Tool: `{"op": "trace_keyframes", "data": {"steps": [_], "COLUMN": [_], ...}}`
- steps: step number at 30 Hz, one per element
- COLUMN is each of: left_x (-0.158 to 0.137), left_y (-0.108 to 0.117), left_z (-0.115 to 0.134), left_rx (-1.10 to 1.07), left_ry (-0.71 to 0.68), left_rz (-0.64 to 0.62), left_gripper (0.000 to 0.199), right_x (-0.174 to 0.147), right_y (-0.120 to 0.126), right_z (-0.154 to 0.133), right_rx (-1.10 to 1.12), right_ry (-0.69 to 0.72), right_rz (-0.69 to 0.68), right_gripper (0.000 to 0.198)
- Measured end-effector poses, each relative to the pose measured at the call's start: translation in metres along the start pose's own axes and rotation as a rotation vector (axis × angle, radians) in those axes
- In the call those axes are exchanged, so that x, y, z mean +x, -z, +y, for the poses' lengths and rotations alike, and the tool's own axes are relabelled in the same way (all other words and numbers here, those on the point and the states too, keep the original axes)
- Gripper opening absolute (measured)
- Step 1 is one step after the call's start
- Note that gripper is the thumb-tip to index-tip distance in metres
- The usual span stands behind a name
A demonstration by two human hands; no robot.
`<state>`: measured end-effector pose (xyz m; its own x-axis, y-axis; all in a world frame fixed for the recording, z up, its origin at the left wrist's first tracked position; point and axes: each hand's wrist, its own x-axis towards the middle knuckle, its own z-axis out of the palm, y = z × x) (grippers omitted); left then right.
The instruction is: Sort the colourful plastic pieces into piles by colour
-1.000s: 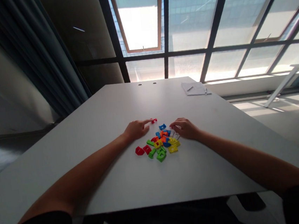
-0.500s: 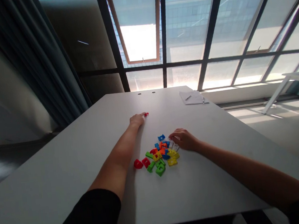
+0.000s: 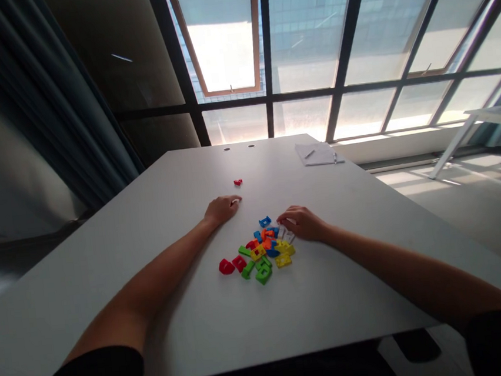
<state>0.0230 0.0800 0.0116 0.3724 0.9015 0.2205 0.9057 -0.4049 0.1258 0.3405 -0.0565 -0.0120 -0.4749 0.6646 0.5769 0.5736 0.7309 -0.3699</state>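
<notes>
My left hand (image 3: 223,209) hovers over or rests on the white table, its fingers stretched forward and a little apart, with nothing seen in them. Just beyond its fingertips lies a small red plastic piece (image 3: 238,182), apart from the hand. My right hand (image 3: 301,222) is at the right edge of a pile of toy pieces, fingers loosely bent and no held thing visible. It partly covers white pieces (image 3: 289,236) beneath it. Nearest its fingertips is a blue piece (image 3: 265,222). The pile also has orange pieces (image 3: 267,233), yellow pieces (image 3: 283,260), green pieces (image 3: 263,274) and red pieces (image 3: 227,266).
The white table (image 3: 193,329) stretches toward large windows (image 3: 308,46). Papers with pens (image 3: 318,153) lie at its far right. A dark curtain (image 3: 59,94) hangs at the left, and another white table (image 3: 498,118) stands at the right.
My left hand has let go of the small red piece and drawn back toward me. The right hand stays by the pile. The whole view has shifted slightly.
</notes>
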Motion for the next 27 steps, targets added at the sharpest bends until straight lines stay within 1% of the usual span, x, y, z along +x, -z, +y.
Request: {"op": "trace_keyframes", "data": {"steps": [1,3,4,6,7,9,11,13,16,19,22,24,25,27], "left_x": [-0.012,-0.038,-0.051,-0.074,-0.083,-0.095,-0.100,-0.099,-0.097,-0.098,-0.100,-0.100,-0.100,-0.099], "left_y": [0.002,0.007,0.010,0.016,0.019,0.023,0.024,0.024,0.024,0.028,0.034,0.037,0.038,0.038], "left_z": [-0.001,0.000,0.001,0.004,0.007,0.012,0.017,0.019,0.018,0.018,0.018,0.018,0.017,0.016], "left_rx": [-0.022,-0.083,-0.120,-0.208,-0.243,-0.282,-0.281,-0.263,-0.254,-0.275,-0.216,-0.146,-0.123,-0.115], "left_ry": [-0.042,-0.136,-0.223,-0.439,-0.516,-0.639,-0.730,-0.785,-0.824,-0.860,-0.982,-1.046,-1.038,-0.950], "left_rz": [0.009,0.025,0.023,0.009,0.022,0.038,0.044,0.043,0.064,0.141,0.173,0.124,0.086,0.004], "left_gripper": [0.044,0.040,0.039,0.039,0.039,0.039,0.039,0.041,0.042,0.040,0.037,0.037,0.038,0.044], "right_x": [0.000,0.000,0.000,0.001,0.000,0.000,0.000,0.000,0.000,0.000,0.000,0.000,0.000,0.000], "right_y": [0.000,0.000,0.000,0.000,0.001,0.001,0.002,0.003,0.003,0.003,0.003,0.003,0.003,0.004], "right_z": [0.000,0.001,0.001,0.002,0.002,0.002,0.002,0.002,0.002,0.002,0.001,0.000,0.000,0.000], "right_rx": [-0.003,-0.008,-0.011,-0.018,-0.022,-0.030,-0.034,-0.036,-0.042,-0.045,-0.047,-0.049,-0.049,-0.047], "right_ry": [-0.002,-0.006,-0.006,-0.004,-0.001,0.006,0.010,0.009,0.012,0.016,0.009,0.008,0.007,0.002], "right_rz": [-0.004,-0.008,-0.010,-0.017,-0.020,-0.021,-0.018,-0.019,-0.020,-0.011,-0.006,-0.006,-0.006,-0.003], "right_gripper": [0.024,0.024,0.024,0.023,0.023,0.023,0.024,0.025,0.025,0.025,0.024,0.023,0.023,0.023]}}
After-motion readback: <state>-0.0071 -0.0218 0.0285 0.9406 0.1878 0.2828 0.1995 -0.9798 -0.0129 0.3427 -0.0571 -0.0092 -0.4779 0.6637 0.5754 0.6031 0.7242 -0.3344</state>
